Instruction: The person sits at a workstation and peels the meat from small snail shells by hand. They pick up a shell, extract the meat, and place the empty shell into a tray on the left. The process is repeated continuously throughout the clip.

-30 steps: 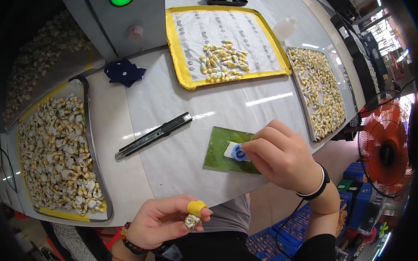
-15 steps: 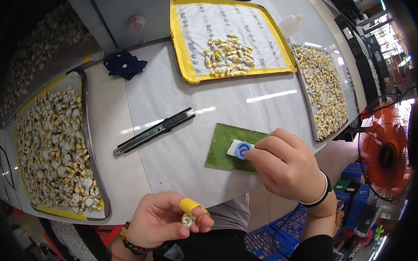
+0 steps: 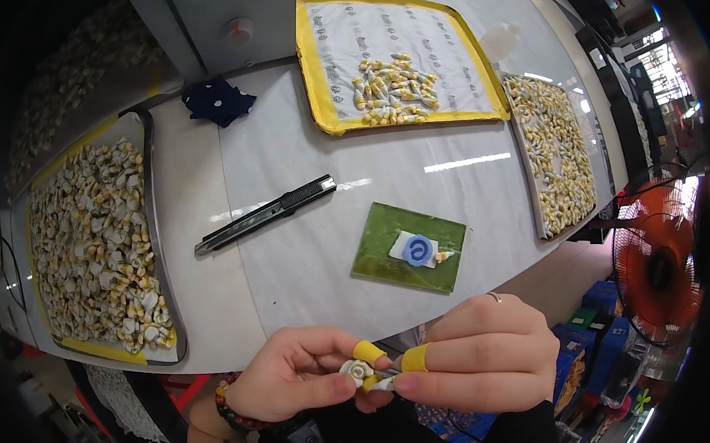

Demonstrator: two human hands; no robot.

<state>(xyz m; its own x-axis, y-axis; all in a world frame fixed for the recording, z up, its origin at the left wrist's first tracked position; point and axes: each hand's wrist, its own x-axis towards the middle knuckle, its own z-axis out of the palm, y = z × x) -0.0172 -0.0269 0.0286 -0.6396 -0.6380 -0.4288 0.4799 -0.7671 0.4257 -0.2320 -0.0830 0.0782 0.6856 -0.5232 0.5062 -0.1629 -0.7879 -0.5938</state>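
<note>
My left hand (image 3: pixel 297 373) is closed in a pinch on a small white rose-shaped piece (image 3: pixel 357 371) with yellow on it. Beside it, my right hand (image 3: pixel 488 358) pinches a small pale, pointed piece (image 3: pixel 381 383), partly hidden by the fingers, against the rose-shaped one. Yellow sleeves cover a finger on each hand. Beyond the hands lies a green plate (image 3: pixel 377 250) with a white pad (image 3: pixel 400 243), a blue round disc (image 3: pixel 418 250) with a spiral mark, and a small white-and-yellow piece (image 3: pixel 444 257) at the disc's right.
A black utility knife (image 3: pixel 268 214) lies left of the plate. Heaped trays stand at the left (image 3: pixel 144 236) and right (image 3: pixel 523 173); a yellow-edged tray (image 3: pixel 321 101) at the back holds several cone-shaped pieces (image 3: pixel 396 89). Dark blue cloth (image 3: pixel 218 101) and an orange fan (image 3: pixel 658 266) are farther out.
My right hand has left the blue disc and come down and toward me to meet my left hand. My left hand has shifted slightly right. The small piece beside the disc is now visible.
</note>
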